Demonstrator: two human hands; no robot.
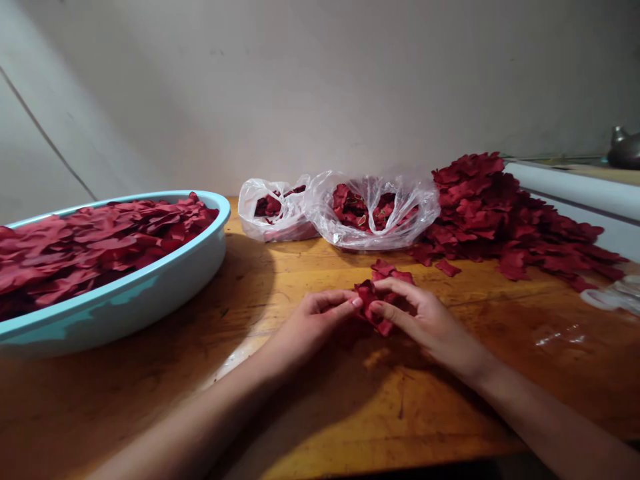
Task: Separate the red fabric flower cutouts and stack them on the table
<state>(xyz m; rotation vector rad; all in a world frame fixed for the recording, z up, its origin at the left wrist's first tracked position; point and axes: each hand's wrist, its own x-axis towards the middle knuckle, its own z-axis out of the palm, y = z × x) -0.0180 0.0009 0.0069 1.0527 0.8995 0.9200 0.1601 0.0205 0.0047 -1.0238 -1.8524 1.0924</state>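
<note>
Dark red fabric petals (367, 293) are pinched between my two hands, low over the middle of the wooden table. My left hand (323, 317) grips their left edge between thumb and forefinger. From the other side, my right hand (415, 310) has its thumb and fingers closed on the same petals. A few more red petals (393, 272) lie on the table just behind my fingers. How many layers I hold is hard to make out.
A light blue basin (165, 280) heaped with red petals stands at the left. Two clear plastic bags (335, 227) with red pieces sit at the back. A large petal pile (490, 220) spreads at the right, by a crumpled plastic bag (617, 293). Behind rises a grey wall (320, 87).
</note>
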